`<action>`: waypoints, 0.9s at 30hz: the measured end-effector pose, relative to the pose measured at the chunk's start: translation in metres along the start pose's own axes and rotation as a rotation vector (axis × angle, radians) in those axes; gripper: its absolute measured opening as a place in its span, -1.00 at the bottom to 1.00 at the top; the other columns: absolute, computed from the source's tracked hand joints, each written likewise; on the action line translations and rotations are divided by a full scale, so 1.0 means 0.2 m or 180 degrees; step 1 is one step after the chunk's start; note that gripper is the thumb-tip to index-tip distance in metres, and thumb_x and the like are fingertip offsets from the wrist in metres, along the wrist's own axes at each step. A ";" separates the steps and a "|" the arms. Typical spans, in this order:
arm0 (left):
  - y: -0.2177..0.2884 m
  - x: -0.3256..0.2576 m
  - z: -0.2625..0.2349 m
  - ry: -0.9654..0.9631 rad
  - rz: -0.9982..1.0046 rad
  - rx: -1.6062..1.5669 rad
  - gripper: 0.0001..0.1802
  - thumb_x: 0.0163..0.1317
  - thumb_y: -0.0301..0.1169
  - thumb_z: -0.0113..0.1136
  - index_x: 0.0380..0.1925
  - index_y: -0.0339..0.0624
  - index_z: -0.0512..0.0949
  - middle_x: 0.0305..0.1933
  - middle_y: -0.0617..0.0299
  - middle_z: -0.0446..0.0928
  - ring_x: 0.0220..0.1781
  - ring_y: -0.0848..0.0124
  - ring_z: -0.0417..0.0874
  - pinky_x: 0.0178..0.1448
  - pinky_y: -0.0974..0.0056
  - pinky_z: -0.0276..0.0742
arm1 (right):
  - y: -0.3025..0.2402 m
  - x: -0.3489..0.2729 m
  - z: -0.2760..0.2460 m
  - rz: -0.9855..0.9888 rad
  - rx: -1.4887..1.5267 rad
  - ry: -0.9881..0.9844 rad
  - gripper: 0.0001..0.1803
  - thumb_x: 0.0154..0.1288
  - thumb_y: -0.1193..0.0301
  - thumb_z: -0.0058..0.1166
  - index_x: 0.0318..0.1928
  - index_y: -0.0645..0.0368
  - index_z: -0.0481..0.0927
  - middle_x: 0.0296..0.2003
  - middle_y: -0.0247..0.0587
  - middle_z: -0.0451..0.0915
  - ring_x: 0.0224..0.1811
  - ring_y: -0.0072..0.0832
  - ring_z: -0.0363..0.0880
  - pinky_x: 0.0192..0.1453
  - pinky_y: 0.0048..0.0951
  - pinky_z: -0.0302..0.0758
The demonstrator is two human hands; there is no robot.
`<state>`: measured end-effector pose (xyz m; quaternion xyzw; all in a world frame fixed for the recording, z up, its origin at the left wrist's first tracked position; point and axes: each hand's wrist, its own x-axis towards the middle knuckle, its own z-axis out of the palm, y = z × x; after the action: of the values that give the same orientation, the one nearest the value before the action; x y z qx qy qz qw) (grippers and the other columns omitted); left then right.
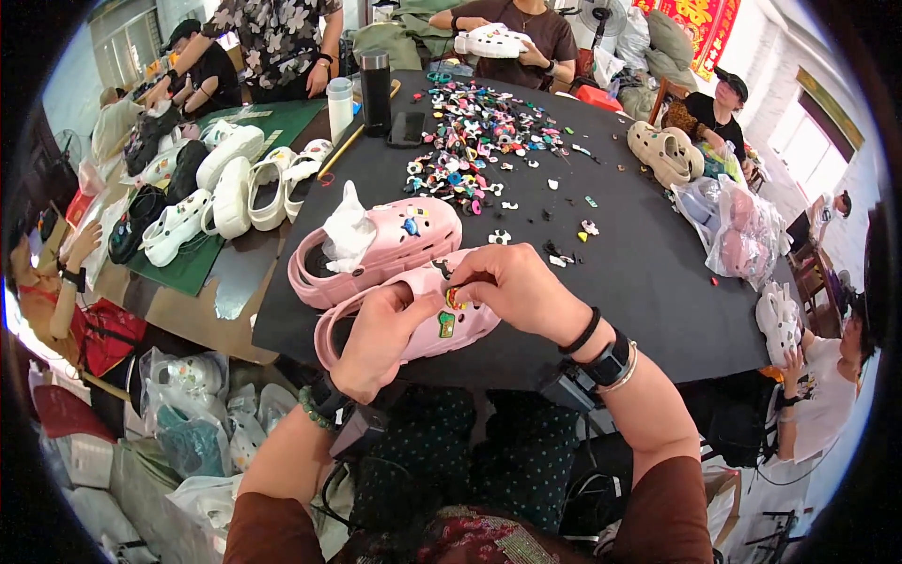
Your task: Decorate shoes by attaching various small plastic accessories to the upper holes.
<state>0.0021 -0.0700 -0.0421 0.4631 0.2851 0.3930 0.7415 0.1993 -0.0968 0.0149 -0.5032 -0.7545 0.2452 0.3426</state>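
A pink clog (477,327) lies on the near edge of the dark table, its toe to the right. My left hand (381,336) is closed around its near side, thumb on the upper. Fingertips of my right hand (512,287) are pinched on a small red, yellow and green shoe charm (455,299) at the clog's upper; how deep it sits in a hole is hidden. Just below it is a green and orange charm (446,325). Behind lies a second pink clog (427,226) with a blue charm, white paper (349,230) stuffed into its opening.
A heap of mixed charms (479,132) spreads over the table's middle. A black tumbler (375,99), white bottle (339,108) and phone (407,130) stand or lie beyond the clogs. White clogs (231,197) line the left, beige clogs (662,150) the right. Several people work around.
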 end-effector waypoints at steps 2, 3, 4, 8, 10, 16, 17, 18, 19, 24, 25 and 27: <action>0.00 0.00 0.00 -0.0031 0.0040 -0.0036 -0.71 0.30 -0.48 0.22 -0.04 -0.45 0.56 -0.09 0.12 0.64 -0.11 0.45 0.66 0.01 0.33 0.58 | -0.03 0.01 0.01 0.0040 -0.0143 0.0011 -0.90 0.10 0.53 0.23 -0.33 0.27 0.67 -0.42 -0.07 0.69 -0.34 -0.19 0.68 -0.19 -0.26 0.58; 0.00 0.00 0.00 -0.0017 0.0023 -0.0040 -0.71 0.30 -0.48 0.21 -0.03 -0.44 0.56 -0.09 0.13 0.64 -0.12 0.45 0.66 0.00 0.33 0.58 | -0.04 0.01 0.01 0.0083 -0.0284 0.0033 -0.91 0.10 0.52 0.24 -0.36 0.28 0.66 -0.43 -0.07 0.68 -0.34 -0.17 0.68 -0.20 -0.25 0.58; 0.00 0.00 0.00 -0.0002 0.0005 -0.0043 -0.71 0.30 -0.49 0.21 -0.03 -0.44 0.56 -0.09 0.13 0.64 -0.12 0.46 0.66 0.00 0.34 0.58 | -0.05 0.02 0.01 0.0089 -0.0285 0.0030 -0.91 0.10 0.52 0.24 -0.36 0.28 0.66 -0.43 -0.07 0.68 -0.34 -0.17 0.68 -0.20 -0.25 0.58; -0.01 -0.01 0.00 -0.0010 0.0060 0.0056 -0.71 0.29 -0.51 0.20 -0.02 -0.44 0.56 -0.08 0.13 0.64 -0.12 0.46 0.66 -0.01 0.34 0.58 | -0.04 0.03 0.01 0.0197 -0.0700 -0.0016 -0.73 0.02 0.53 0.32 -0.24 0.26 0.56 -0.31 -0.03 0.60 -0.26 -0.11 0.63 -0.13 -0.24 0.55; 0.00 -0.02 0.00 0.0002 0.0022 0.0156 -0.70 0.28 -0.52 0.20 -0.02 -0.44 0.57 -0.08 0.15 0.64 -0.12 0.48 0.65 -0.01 0.35 0.57 | -0.01 0.03 0.03 0.0007 -0.0967 0.0221 -0.65 -0.01 0.56 0.33 -0.18 0.24 0.52 -0.26 -0.02 0.56 -0.25 -0.10 0.60 -0.12 -0.23 0.55; -0.01 -0.04 0.01 -0.0032 0.0038 0.0320 -0.71 0.27 -0.51 0.21 -0.03 -0.43 0.59 -0.12 0.20 0.66 -0.16 0.54 0.63 -0.04 0.41 0.54 | -0.05 0.08 0.00 0.0472 -0.1459 -0.0239 -0.36 -0.01 0.54 0.31 0.12 0.17 0.33 -0.12 0.03 0.58 0.00 0.09 0.53 0.10 -0.03 0.47; 0.01 -0.05 0.02 -0.0024 0.0020 0.0319 -0.71 0.27 -0.51 0.21 -0.03 -0.43 0.59 -0.12 0.20 0.66 -0.16 0.54 0.63 -0.04 0.41 0.54 | -0.05 0.09 0.00 0.0482 -0.1446 -0.0249 -0.36 -0.01 0.54 0.31 0.12 0.17 0.33 -0.12 0.03 0.58 0.00 0.09 0.53 0.10 -0.03 0.47; 0.04 -0.07 0.03 -0.0024 -0.0063 0.0666 -0.74 0.27 -0.50 0.21 -0.07 -0.42 0.62 -0.16 0.23 0.66 -0.19 0.57 0.62 -0.07 0.42 0.53 | -0.05 0.10 -0.01 0.0610 -0.1364 -0.0460 -0.33 -0.01 0.52 0.32 0.15 0.14 0.32 -0.10 0.04 0.59 0.03 0.10 0.52 0.11 -0.01 0.45; 0.06 -0.08 0.03 -0.0025 -0.0150 0.1014 -0.76 0.27 -0.50 0.22 -0.11 -0.41 0.64 -0.21 0.26 0.67 -0.22 0.60 0.60 -0.11 0.44 0.51 | -0.05 0.10 -0.01 0.0738 -0.1278 -0.0671 -0.31 0.00 0.51 0.32 0.18 0.11 0.31 -0.08 0.06 0.60 0.07 0.10 0.51 0.13 0.01 0.44; -0.01 -0.07 0.00 -0.0135 0.0058 0.0883 -0.82 0.28 -0.49 0.21 -0.21 -0.40 0.67 -0.31 0.35 0.66 -0.32 0.66 0.55 -0.22 0.47 0.47 | -0.09 0.10 0.01 0.0615 -0.1746 -0.0639 -0.30 -0.01 0.51 0.34 0.18 0.04 0.34 -0.01 -0.05 0.57 0.11 -0.01 0.49 0.11 0.04 0.40; -0.01 -0.08 0.00 -0.0168 0.0129 0.0891 -0.83 0.29 -0.49 0.21 -0.23 -0.40 0.67 -0.33 0.36 0.66 -0.34 0.67 0.53 -0.25 0.47 0.46 | -0.09 0.09 0.01 0.0546 -0.1787 -0.0648 -0.30 -0.02 0.51 0.35 0.18 0.02 0.35 0.02 -0.09 0.55 0.12 -0.04 0.47 0.11 0.04 0.39; -0.01 -0.08 -0.01 -0.0192 0.0107 0.1006 -0.83 0.29 -0.50 0.21 -0.24 -0.40 0.68 -0.35 0.38 0.65 -0.35 0.68 0.52 -0.26 0.48 0.44 | -0.09 0.08 0.02 0.0498 -0.1870 -0.0627 -0.33 -0.02 0.45 0.39 0.13 0.07 0.37 -0.01 -0.13 0.54 0.09 -0.07 0.49 0.09 0.09 0.41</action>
<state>-0.0064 -0.0834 -0.0436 0.5902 0.3132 0.3415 0.6609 0.1817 -0.0883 0.0298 -0.6110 -0.7816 0.0900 0.0880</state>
